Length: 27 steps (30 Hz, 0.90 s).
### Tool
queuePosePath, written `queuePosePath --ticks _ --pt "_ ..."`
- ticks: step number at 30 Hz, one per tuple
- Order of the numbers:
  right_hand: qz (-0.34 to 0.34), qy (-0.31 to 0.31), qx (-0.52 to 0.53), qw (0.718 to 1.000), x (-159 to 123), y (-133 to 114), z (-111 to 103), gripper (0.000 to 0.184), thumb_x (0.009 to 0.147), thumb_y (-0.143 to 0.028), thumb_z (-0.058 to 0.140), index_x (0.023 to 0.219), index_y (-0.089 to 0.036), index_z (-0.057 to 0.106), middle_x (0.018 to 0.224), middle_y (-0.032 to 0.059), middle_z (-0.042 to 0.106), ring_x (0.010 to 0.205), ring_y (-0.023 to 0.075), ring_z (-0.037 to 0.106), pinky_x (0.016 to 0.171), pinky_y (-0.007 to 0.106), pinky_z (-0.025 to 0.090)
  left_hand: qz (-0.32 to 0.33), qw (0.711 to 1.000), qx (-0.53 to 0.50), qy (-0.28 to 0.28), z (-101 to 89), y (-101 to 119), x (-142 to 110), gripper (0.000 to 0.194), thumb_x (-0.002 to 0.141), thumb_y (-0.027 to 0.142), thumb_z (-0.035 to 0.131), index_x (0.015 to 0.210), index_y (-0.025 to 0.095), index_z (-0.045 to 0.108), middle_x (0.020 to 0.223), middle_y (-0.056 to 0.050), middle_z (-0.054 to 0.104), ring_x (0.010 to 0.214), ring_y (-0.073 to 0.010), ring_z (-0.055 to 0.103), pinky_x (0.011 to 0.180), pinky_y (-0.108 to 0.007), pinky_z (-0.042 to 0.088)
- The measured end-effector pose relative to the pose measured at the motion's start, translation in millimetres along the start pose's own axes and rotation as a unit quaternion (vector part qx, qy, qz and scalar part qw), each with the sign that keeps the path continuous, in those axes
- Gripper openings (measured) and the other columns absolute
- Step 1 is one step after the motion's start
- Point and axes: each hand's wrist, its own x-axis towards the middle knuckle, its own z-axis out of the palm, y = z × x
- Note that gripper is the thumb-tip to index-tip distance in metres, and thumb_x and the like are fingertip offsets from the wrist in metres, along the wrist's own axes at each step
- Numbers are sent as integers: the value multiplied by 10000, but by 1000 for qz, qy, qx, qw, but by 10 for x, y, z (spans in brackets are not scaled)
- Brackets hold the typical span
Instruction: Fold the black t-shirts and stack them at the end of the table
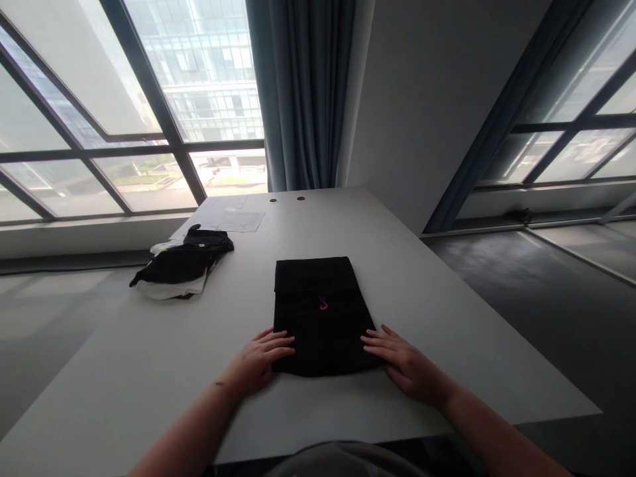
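A black folded garment (322, 331) with a small pink mark lies flat on the white table (407, 291) in front of me. Its exact kind does not show. My left hand (258, 358) rests at its near left edge, fingers stretched out over the cloth. On the opposite side, my right hand (405, 361) lies with its fingertips on the near right edge, fingers extended too. Neither hand grips the fabric.
To the left, a loose pile of black and white clothes (183, 265) sits on the table. Paper sheets (238, 220) lie behind it. Two round cable holes are near the far edge. Beyond stand windows, a blue curtain (303, 99) and a pillar (422, 99).
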Motion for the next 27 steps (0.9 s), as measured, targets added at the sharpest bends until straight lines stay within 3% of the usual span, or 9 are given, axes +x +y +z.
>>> queuePosePath --ticks 3,5,8,11,15,20,23,27 --pt "-5 24 26 999 -36 -71 -27 475 887 -82 554 1305 -266 687 1296 84 743 1294 263 654 1260 600 308 -16 1000 -22 8 -73 99 -55 627 845 118 557 1444 304 576 1477 -39 629 1396 -241 569 1248 -504 374" --pt "27 49 44 997 -67 -155 -59 360 938 -146 541 1234 -265 707 1206 80 774 1224 263 696 1212 543 414 -50 997 -40 35 -120 202 -103 512 929 169 535 1419 308 591 1393 -37 692 1306 -227 641 1167 -442 480" --pt "110 103 69 986 -77 -301 -129 247 1001 -289 517 1138 -263 720 1105 97 785 1104 281 741 971 419 606 -101 987 -76 98 -180 347 -165 389 997 233 487 1349 313 632 1234 -30 764 1135 -209 722 995 -355 584" --pt "159 178 77 968 9 -408 -187 244 1031 -381 477 1113 -274 681 1017 83 769 930 252 750 830 358 623 -124 973 -101 165 -228 419 -148 328 1011 288 467 1267 287 672 1158 -45 775 1060 -220 735 947 -356 590" --pt "147 257 81 952 269 -426 -180 241 1061 -413 425 1137 -286 616 1077 83 741 1023 250 716 931 372 584 -156 949 -112 249 -251 405 69 327 1019 356 434 1231 240 655 1120 -76 769 1042 -234 730 935 -374 580" --pt "206 348 34 914 701 -299 -134 262 1065 -466 407 1159 -280 564 1064 85 725 966 253 707 860 362 573 -232 918 -74 313 -245 290 470 336 1048 409 382 1244 232 588 1024 -65 757 887 -225 729 787 -337 561" --pt "256 335 16 907 1003 -96 -139 283 1051 -450 400 1177 -255 562 1033 95 730 907 266 708 807 370 563 -280 907 -47 312 -281 172 690 340 1058 430 367 1244 232 573 944 -60 746 842 -243 723 746 -337 530" --pt "310 272 -10 911 1395 315 -153 251 996 -356 461 1147 -226 614 1005 110 747 923 287 708 833 386 547 -357 892 -4 276 -380 -52 976 356 1074 454 358 1127 220 620 887 -85 739 876 -284 728 747 -347 509"
